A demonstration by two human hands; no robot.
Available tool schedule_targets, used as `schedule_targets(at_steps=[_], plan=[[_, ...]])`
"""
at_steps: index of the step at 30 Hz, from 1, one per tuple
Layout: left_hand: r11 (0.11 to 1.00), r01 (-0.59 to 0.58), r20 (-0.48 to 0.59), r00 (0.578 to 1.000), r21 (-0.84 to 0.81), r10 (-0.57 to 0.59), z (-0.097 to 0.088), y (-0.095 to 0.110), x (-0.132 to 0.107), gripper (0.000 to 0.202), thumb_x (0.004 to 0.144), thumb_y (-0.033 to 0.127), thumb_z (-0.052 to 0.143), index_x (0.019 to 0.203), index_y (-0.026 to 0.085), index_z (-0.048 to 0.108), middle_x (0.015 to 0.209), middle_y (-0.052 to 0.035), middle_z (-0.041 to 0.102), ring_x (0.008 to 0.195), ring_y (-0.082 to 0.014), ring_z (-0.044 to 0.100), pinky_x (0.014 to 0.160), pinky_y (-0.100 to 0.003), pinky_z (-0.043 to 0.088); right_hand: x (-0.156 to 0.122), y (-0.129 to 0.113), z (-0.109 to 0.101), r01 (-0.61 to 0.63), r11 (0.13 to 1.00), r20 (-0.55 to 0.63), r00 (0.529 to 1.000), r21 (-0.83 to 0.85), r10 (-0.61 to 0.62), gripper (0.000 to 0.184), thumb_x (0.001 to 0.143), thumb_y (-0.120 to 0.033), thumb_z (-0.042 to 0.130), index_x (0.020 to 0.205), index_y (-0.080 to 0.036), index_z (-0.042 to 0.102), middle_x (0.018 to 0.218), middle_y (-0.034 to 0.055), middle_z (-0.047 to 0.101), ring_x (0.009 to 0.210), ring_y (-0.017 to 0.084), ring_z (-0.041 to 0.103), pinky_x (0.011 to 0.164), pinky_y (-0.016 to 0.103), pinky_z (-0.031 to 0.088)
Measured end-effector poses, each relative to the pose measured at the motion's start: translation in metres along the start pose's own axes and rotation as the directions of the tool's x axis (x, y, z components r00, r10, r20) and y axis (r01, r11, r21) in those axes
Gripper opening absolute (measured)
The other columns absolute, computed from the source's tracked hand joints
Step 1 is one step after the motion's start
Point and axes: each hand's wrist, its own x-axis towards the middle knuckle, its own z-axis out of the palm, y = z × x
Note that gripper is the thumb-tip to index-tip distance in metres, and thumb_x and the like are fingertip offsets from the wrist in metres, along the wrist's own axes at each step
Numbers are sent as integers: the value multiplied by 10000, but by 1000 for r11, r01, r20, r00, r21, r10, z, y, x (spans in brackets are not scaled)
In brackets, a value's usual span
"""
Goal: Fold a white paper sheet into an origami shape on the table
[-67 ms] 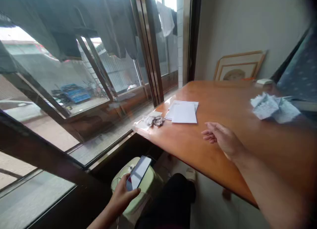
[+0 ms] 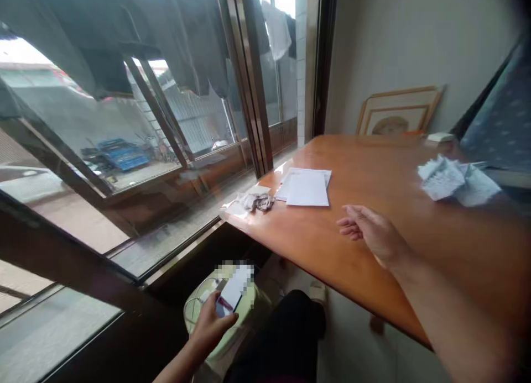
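Note:
My left hand (image 2: 209, 325) is closed around the lower end of a smartphone (image 2: 234, 292). The phone is tilted above a pale green stool (image 2: 249, 311), and its upper part is blurred into blocks. A white charger with a cable (image 2: 207, 294) lies on the stool beside it. Over the brown wooden table (image 2: 373, 167), my right hand (image 2: 367, 228) has its fingers curled in, with nothing visible in them. Nearest to that hand are sheets of white paper (image 2: 307, 188), which lie apart from it to the left.
A crumpled grey and white cloth (image 2: 257, 202) lies at the table's left corner. Crumpled patterned paper or cloth (image 2: 456, 181) sits on the right side. A picture frame (image 2: 398, 112) leans against the wall. Glass sliding doors (image 2: 166, 123) border the left.
The whole view has shifted very slightly. My left hand with the phone has moved a little to the right, while my right hand stays in the same place.

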Motion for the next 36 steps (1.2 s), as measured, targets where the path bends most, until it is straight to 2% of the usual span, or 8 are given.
schedule_targets(at_steps=[3, 6, 11, 16, 21, 32, 36], plan=[[998, 23, -10, 1000, 61, -22, 38, -16, 18, 728, 691, 422, 684, 1322, 129, 472, 1218, -141, 628, 1138, -325, 615, 958, -400, 473, 1, -1, 0, 0, 1000, -7, 1000, -17, 0, 480, 904, -643, 563, 1118, -225, 663, 971, 84, 744, 763, 190, 698, 593, 263, 510], [983, 72, 7, 997, 168, -74, 67, -33, 39, 760, 696, 417, 676, 1340, 89, 440, 1271, -181, 604, 1178, -322, 601, 969, -373, 467, 1, -2, 1, 6, 999, -12, 1000, -42, -7, 478, 904, -643, 565, 1123, -230, 666, 972, 81, 746, 761, 189, 700, 600, 265, 509], [964, 121, 24, 991, 238, -130, 92, -59, 62, 793, 690, 424, 689, 1358, 77, 438, 1348, -219, 574, 1263, -364, 552, 952, -381, 472, 3, -2, 3, -2, 997, -27, 1000, -80, 0, 489, 893, -650, 575, 1108, -222, 673, 977, 86, 747, 762, 192, 704, 603, 263, 509], [946, 149, 35, 985, 287, -166, 102, -77, 70, 792, 713, 431, 675, 1388, 104, 423, 1399, -212, 551, 1293, -385, 520, 944, -425, 467, 4, -2, 4, -27, 994, -23, 999, -102, 25, 496, 886, -653, 583, 1116, -223, 674, 990, 90, 747, 769, 194, 707, 601, 256, 513], [931, 172, 25, 981, 323, -190, 110, -88, 75, 848, 715, 456, 678, 1428, 104, 383, 1447, -222, 509, 1333, -384, 474, 997, -448, 434, 4, -3, 4, -39, 993, -22, 999, -115, 36, 487, 886, -651, 587, 1120, -234, 678, 1001, 83, 746, 771, 188, 702, 601, 247, 516], [914, 172, 13, 982, 368, -190, 109, -92, 78, 879, 711, 465, 675, 1454, 98, 381, 1453, -231, 489, 1311, -383, 478, 1013, -458, 423, 7, 2, 4, -43, 992, -59, 998, -119, 36, 480, 875, -656, 599, 1103, -245, 693, 1011, 70, 742, 767, 168, 699, 586, 222, 516], [904, 186, 6, 979, 385, -204, 107, -91, 77, 885, 714, 484, 672, 1461, 106, 387, 1449, -226, 482, 1300, -392, 480, 1018, -490, 424, 7, 3, 3, -43, 992, -64, 997, -118, 36, 467, 876, -649, 602, 1096, -247, 694, 1021, 65, 739, 766, 160, 701, 584, 213, 513]])
